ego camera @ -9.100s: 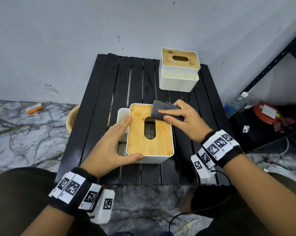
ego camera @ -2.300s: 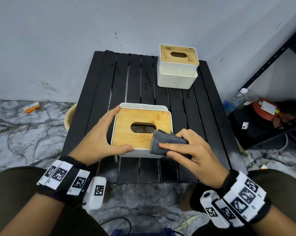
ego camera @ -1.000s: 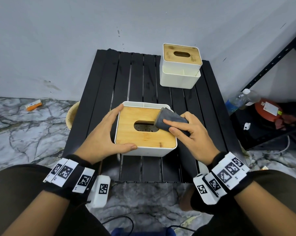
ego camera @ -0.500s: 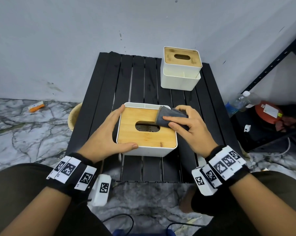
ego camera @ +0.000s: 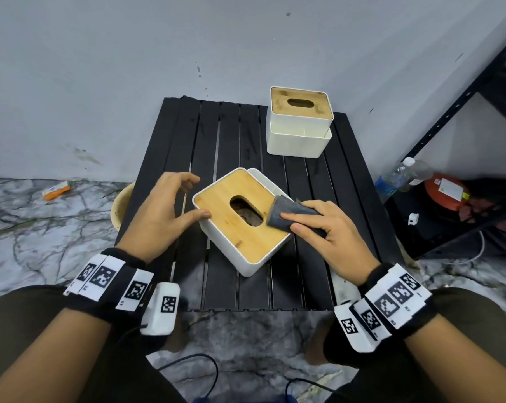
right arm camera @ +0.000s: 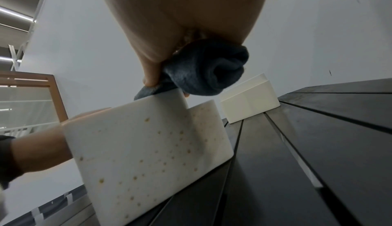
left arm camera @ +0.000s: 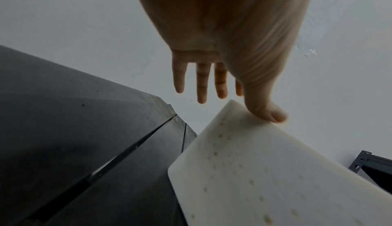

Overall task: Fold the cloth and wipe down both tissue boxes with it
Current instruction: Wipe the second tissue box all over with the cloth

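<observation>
The right hand (ego camera: 330, 228) holds the folded cloth (ego camera: 286, 213) on the near tissue box (ego camera: 246, 228), while the left hand (ego camera: 164, 210), fingers loose, touches its corner.

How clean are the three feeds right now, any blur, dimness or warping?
Head view: evenly lit and sharp, wide-angle bending at the edges. Left wrist view: dim, the left hand soft and blurred, black table murky. Right wrist view: brighter, folded cloth fairly sharp, near tissue box slightly soft.
</observation>
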